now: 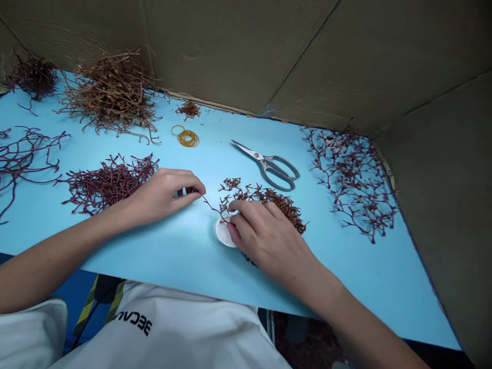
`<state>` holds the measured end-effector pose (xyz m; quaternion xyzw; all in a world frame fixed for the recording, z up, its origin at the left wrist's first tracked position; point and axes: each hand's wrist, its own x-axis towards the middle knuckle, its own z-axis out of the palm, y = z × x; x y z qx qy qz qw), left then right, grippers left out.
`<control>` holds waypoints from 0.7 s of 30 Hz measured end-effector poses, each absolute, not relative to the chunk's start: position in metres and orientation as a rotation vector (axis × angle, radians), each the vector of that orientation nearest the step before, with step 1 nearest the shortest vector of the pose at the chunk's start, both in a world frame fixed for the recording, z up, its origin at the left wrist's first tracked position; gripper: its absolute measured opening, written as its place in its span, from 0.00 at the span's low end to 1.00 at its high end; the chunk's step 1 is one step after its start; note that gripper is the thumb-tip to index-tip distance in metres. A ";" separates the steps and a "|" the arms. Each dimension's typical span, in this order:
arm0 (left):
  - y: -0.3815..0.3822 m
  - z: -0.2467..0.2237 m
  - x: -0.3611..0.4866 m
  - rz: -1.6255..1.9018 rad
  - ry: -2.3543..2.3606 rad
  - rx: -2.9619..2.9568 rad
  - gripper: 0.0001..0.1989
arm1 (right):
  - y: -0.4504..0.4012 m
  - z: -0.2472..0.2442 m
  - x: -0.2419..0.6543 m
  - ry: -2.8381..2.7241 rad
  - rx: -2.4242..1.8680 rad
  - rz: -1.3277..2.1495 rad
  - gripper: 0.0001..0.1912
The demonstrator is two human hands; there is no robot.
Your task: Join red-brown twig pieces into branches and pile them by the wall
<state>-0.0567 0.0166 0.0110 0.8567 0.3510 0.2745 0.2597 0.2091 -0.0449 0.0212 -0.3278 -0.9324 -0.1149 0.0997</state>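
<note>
A thin reddish sprig of dried seaweed (212,205) is pinched at its end by the left hand (159,197), whose fingers are curled closed. Its long axis slants down and to the right across the light blue worktop (184,251), ending at a small white disc (223,232). The right hand (265,238) is laid over that disc and a rust-red seaweed clump (265,196), with its fingers partly curled; whether either is gripped cannot be told. The disc is partly covered, and the sprig's tip is hard to make out against it. Steel scissors with grey handles (267,165) lie just beyond the clump, near a small coil of rubber bands (187,137). Further seaweed piles (107,183) lie to the left, and a sparser spread (349,184) lies to the right.
</note>
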 end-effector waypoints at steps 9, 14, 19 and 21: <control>0.017 0.012 -0.058 0.779 0.964 2.326 0.07 | -0.044 0.021 0.209 -2.728 -0.956 -0.300 0.13; 0.013 0.013 -0.054 0.769 0.920 2.264 0.07 | -0.047 0.028 0.221 -2.733 -0.981 -0.251 0.11; 0.006 0.007 -0.047 0.815 0.800 2.248 0.07 | -0.050 0.035 0.235 -2.724 -1.028 -0.188 0.08; 0.004 0.005 -0.045 0.810 0.756 2.259 0.07 | -0.051 0.036 0.239 -2.727 -1.045 -0.161 0.08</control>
